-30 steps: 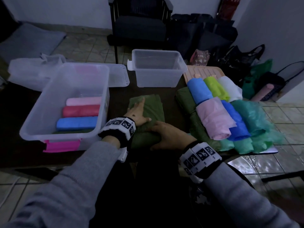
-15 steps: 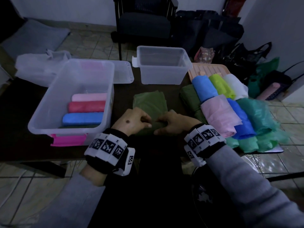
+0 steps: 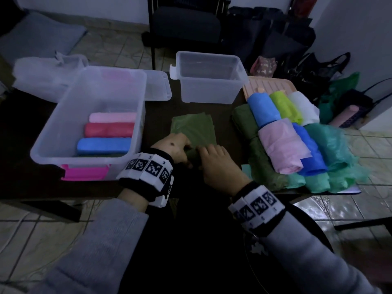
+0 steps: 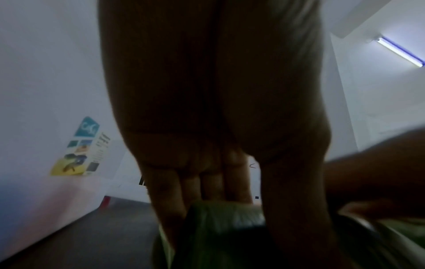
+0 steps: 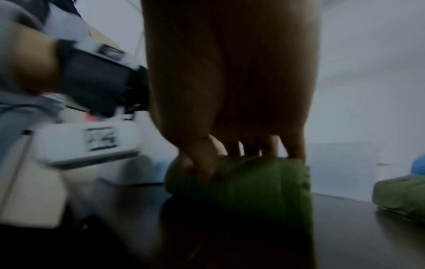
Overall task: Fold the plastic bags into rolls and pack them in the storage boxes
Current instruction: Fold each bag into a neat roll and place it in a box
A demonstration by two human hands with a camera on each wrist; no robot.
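Note:
A folded dark green plastic bag (image 3: 194, 129) lies flat on the dark table between two clear boxes. Its near end is curled into a thick roll (image 5: 248, 180). My left hand (image 3: 177, 148) grips the roll's left part, fingers over the top and thumb below, as the left wrist view shows on the roll (image 4: 226, 214). My right hand (image 3: 212, 155) grips the right part, thumb tucked under. The big clear box (image 3: 89, 164) on the left holds pink, red and blue rolls (image 3: 104, 144). The smaller clear box (image 3: 209, 76) stands behind the bag.
A pile of loosely rolled bags (image 3: 297, 143) in blue, lime, white, pink and teal covers the table's right side on a peach tray (image 3: 267, 85). A clear lid (image 3: 158, 87) lies behind the big box, crumpled white plastic (image 3: 42, 75) at far left. A chair and dark bags stand beyond.
Both hands went from lying flat on the green bag to gripping its near edge, and they have rolled that edge up and away from me.

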